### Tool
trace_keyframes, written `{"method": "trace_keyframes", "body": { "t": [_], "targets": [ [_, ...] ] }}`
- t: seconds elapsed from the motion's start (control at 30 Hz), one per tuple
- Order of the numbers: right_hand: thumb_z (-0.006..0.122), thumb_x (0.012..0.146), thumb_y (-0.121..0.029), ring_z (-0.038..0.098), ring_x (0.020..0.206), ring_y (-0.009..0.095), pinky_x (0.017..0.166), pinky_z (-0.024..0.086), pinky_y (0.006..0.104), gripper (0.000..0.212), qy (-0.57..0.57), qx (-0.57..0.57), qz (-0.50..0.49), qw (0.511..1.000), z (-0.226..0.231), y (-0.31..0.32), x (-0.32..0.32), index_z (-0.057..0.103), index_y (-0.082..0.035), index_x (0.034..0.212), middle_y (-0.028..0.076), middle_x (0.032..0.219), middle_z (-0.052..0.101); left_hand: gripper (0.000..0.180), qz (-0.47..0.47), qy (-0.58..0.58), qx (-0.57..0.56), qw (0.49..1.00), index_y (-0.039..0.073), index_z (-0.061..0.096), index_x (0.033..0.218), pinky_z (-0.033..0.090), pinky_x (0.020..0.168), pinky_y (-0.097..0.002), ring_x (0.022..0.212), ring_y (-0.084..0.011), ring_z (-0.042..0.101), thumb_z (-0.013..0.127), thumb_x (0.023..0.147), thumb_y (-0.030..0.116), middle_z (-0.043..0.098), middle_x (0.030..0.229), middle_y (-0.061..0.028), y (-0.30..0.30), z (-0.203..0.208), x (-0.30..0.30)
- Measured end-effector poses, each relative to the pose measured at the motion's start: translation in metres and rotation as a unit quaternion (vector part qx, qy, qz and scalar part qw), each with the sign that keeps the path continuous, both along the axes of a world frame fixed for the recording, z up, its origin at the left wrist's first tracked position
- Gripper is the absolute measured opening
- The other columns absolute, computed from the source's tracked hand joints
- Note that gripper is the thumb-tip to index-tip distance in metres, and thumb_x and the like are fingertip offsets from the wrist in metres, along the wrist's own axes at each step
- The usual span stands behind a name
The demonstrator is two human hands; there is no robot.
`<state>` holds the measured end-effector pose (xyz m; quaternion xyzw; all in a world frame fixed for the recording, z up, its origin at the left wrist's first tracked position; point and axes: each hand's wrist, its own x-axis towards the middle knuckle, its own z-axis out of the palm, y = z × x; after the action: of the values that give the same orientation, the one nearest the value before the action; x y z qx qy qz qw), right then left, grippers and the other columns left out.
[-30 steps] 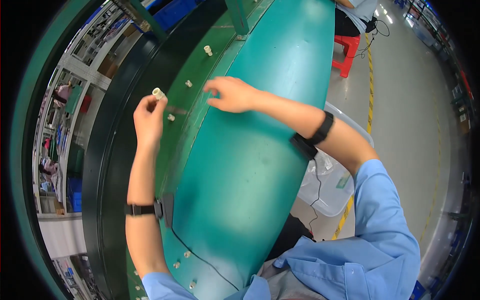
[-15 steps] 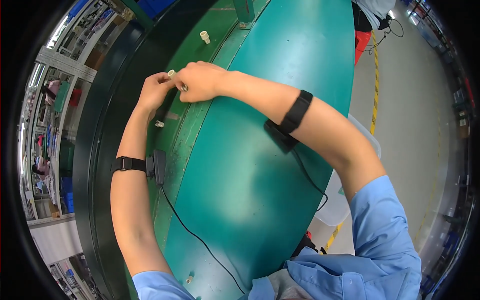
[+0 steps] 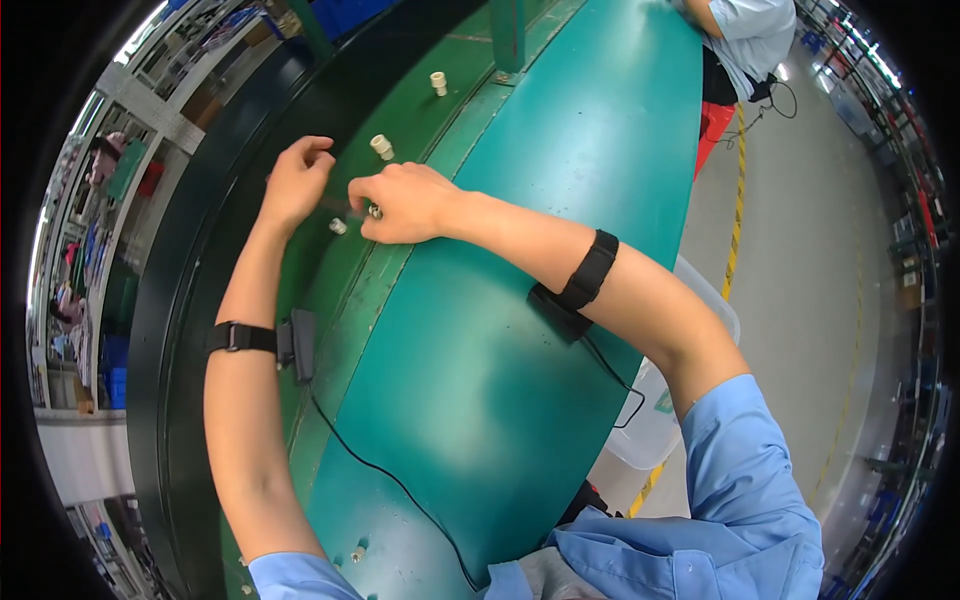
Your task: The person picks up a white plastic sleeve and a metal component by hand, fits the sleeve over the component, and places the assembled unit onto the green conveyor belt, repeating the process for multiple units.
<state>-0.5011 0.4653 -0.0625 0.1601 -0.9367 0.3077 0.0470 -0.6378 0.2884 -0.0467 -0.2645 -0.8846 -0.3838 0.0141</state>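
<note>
My left hand [image 3: 298, 182] is over the green ledge by the dark belt, its fingers loosely bent and apart, with nothing seen in them. To its right, my right hand [image 3: 408, 203] is curled around a small metallic fitting [image 3: 375, 211]; only its end shows under the fingers. Just beyond the right hand, a cream cylindrical fitting [image 3: 381, 147] stands on the ledge. Farther along stands a second cream fitting [image 3: 438, 83]. Between and below my hands lies a short fitting with a silvery end [image 3: 338, 227].
The teal tabletop [image 3: 480, 370] runs along my right, with a small fitting [image 3: 357, 553] near me. A green post [image 3: 507, 40] rises beyond the cream fittings. A co-worker's sleeve [image 3: 752, 30] is at the far right. A cable [image 3: 400, 480] trails from my left wristband; a clear bin [image 3: 645, 420] is beside the table.
The cream fitting that was between my hands now stands on the ledge. My left hand has drawn away to the left, and my right hand has come back towards me.
</note>
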Motion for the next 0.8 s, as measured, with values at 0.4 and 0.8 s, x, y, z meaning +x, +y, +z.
{"method": "trace_keyframes", "body": {
  "t": [0.4,0.8],
  "targets": [
    [0.061,0.085,-0.026,0.070,0.098,0.041,0.087,0.056,0.0518,0.029,0.028,0.073,-0.078,0.994,-0.010,-0.040,-0.023,0.067,-0.013,0.110,0.019,0.100,0.074,0.045,0.000,-0.016,-0.347,0.938,0.005,0.064,0.128,0.053,0.090,-0.0389,0.102,-0.0295,0.068,0.072,0.086,0.021,0.069,0.106,-0.0150,-0.178,0.059,0.162],
    [0.064,0.085,-0.022,0.070,0.080,0.037,0.072,0.055,0.0472,0.023,0.038,-0.039,0.181,0.982,0.010,-0.142,0.088,0.067,-0.008,0.103,0.015,0.081,0.072,0.013,-0.014,0.058,-0.253,0.966,0.000,0.065,0.093,0.054,0.081,-0.0486,0.091,-0.0398,0.067,0.062,0.086,0.010,0.067,0.091,-0.0195,-0.219,0.064,0.262]
  ]
}}
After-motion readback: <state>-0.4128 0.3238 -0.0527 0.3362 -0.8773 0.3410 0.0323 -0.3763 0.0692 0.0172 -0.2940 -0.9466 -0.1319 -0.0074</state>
